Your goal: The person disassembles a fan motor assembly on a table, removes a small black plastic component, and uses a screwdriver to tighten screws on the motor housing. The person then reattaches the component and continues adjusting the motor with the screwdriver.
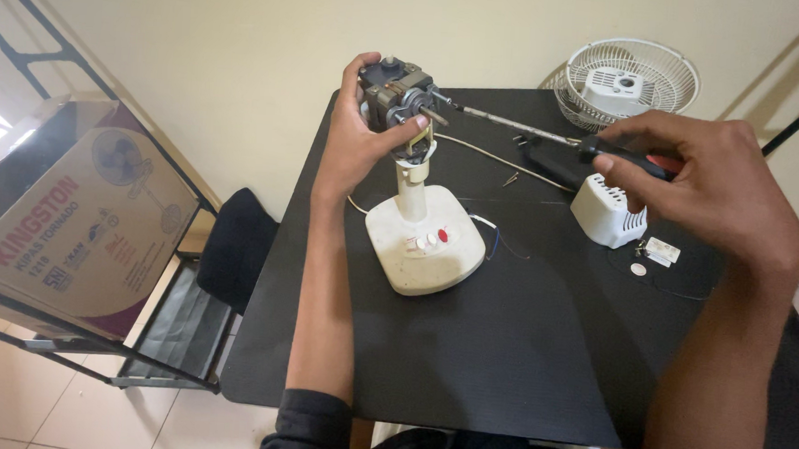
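I am observing the left hand (361,130) gripping the fan motor (396,93), fingers wrapping it atop the white stand (425,237) on the black tabletop (503,351). The right hand (698,178) is clasping a screwdriver (553,137), its tip touching the motor just beside the left fingers. A white cover (608,211) is lying below the right fingers.

Looks like a room in a home, used as a makeshift repair spot rather than a proper workshop. Plain cream painted wall (245,30), pale tiled floor (1,394), small square black table (503,351) pushed against the wall. Black metal shelving rack (86,362) alongside, holding a printed cardboard fan box (67,223). White round wire fan guard (630,77) leaning at the table's far corner.
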